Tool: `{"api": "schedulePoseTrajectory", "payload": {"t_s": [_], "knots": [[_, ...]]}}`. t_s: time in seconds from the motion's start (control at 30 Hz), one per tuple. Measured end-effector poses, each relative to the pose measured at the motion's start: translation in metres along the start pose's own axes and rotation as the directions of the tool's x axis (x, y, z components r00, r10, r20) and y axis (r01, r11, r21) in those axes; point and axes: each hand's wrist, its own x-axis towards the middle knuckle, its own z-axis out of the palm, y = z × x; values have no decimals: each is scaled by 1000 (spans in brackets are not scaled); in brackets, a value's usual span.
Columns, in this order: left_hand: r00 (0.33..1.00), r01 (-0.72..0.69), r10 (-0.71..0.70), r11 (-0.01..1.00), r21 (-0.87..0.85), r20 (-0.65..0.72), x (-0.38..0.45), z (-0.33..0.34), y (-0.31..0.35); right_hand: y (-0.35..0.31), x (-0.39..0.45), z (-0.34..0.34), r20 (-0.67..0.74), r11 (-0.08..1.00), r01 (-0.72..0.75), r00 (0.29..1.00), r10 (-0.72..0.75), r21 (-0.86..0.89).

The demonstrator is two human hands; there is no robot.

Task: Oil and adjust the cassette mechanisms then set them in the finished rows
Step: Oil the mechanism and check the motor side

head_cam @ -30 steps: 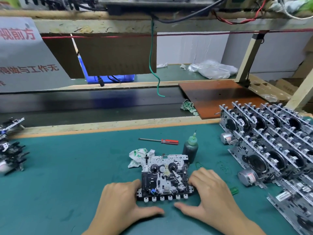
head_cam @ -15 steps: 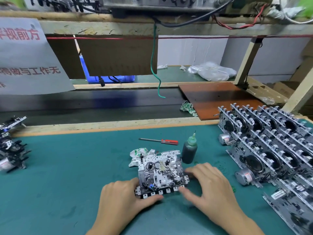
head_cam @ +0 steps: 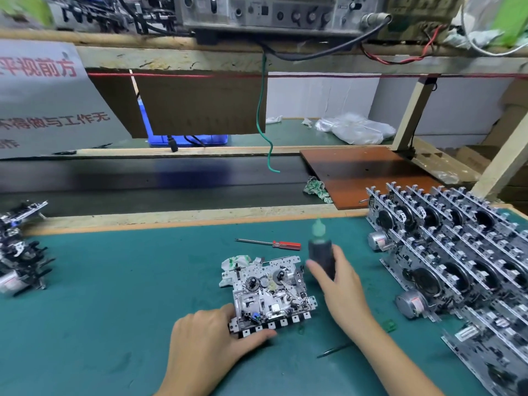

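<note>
A metal cassette mechanism (head_cam: 271,295) lies flat on the green mat (head_cam: 114,281), tilted slightly. My left hand (head_cam: 211,335) holds its near left corner, thumb along the front keys. My right hand (head_cam: 340,284) grips a dark oil bottle (head_cam: 320,250) with a green nozzle, upright and blurred, just right of the mechanism. Rows of mechanisms (head_cam: 445,252) stand on edge at the right.
A red-handled screwdriver (head_cam: 274,243) lies behind the mechanism, with a crumpled rag (head_cam: 235,262) at its far left corner. A dark thin tool (head_cam: 334,350) lies by my right forearm. More mechanisms (head_cam: 20,252) are piled at the left edge. A conveyor belt (head_cam: 143,178) runs behind the mat.
My right hand left the mechanism's right side, went to the oil bottle and took hold of it. My left hand stays on the mechanism, which has turned slightly.
</note>
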Motion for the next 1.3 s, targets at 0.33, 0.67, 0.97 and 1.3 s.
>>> {"api": "schedulePoseTrajectory", "payload": {"t_s": [0.33, 0.67, 0.97, 1.3], "knots": [[992, -70, 58, 993, -98, -116, -1, 0, 1, -28, -46, -18, -113, 639, 49, 992, 59, 768], [988, -110, 96, 986, -122, -118, -1, -5, 4, -26, -53, -6, -219, 767, 127, 975, 19, 629], [985, -113, 98, 988, -104, -141, -1, -5, 3, -21, -57, -1, -250, 810, 205, 965, -76, 549], [986, -113, 100, 989, -91, -131, -1, 0, -2, -21, -56, -2, -246, 835, 193, 967, -72, 515]]}}
